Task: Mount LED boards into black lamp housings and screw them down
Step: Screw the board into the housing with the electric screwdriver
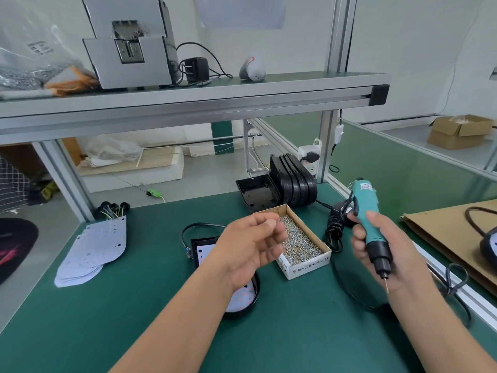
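Right hand (376, 246) grips teal screwdriver (366, 201); left hand (250, 246) curls over screws (298, 239).

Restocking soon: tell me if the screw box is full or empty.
Partly full: screws cover most of the floor of the open box, lying below its rim.

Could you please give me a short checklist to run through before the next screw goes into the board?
1. Driver in hand: ok. The right hand grips the electric screwdriver, with its bit pointing down.
2. Screw picked up: cannot tell. The left hand is above the screw box with its fingers curled, which would hide any screw.
3. Screw supply: ok. The box holds plenty.
4. Board in housing: cannot tell. The LED board lies in the black housing, but the forearm covers most of it.
5. Bit over a screw hole: not ok. It hangs to the right of the housing, apart from it.
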Demonstrator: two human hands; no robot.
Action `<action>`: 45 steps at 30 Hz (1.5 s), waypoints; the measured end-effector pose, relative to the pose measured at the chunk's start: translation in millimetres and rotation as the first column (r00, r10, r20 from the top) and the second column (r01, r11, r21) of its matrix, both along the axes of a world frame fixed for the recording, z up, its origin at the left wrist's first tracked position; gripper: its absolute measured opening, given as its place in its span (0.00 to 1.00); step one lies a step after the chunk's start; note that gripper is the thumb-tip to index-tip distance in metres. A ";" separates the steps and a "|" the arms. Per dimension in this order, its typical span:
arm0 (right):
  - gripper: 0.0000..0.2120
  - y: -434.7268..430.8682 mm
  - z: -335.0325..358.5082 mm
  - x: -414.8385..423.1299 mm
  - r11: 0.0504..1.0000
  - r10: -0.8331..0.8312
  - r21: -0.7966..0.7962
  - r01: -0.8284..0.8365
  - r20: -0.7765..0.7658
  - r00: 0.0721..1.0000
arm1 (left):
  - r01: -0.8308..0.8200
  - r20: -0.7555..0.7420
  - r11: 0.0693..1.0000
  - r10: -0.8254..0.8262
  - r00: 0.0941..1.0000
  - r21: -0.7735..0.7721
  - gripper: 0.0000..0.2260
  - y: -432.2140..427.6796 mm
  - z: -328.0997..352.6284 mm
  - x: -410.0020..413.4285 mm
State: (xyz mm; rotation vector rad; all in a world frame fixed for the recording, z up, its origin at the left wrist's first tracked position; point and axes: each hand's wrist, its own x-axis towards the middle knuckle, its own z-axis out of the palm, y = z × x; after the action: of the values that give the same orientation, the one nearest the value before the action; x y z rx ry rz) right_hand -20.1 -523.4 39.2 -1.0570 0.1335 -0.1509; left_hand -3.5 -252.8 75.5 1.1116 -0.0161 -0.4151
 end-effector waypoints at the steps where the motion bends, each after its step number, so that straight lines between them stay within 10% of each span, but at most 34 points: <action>1: 0.17 4.3 0.6 -0.4 0.999 0.000 0.037 0.000 0.014 1.000 | 0.003 -0.055 0.996 -0.008 0.998 -0.093 0.05 5.7 0.0 -4.0; 9: 0.16 55.2 12.9 -3.8 0.973 0.055 0.209 -0.096 0.193 0.980 | -0.070 -0.200 0.929 -0.005 0.980 -0.364 0.05 45.6 3.5 -34.6; 45: 0.08 168.7 33.1 27.2 0.847 -0.007 0.501 -0.179 0.347 0.938 | -0.146 0.094 0.986 0.139 0.986 0.074 0.09 89.0 -31.6 -52.8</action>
State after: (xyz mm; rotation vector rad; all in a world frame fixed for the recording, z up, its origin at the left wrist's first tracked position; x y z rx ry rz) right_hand 7.1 -354.7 72.4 -0.4704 -0.1812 -0.1966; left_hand -56.4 -163.8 44.0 1.2019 0.0023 -0.2394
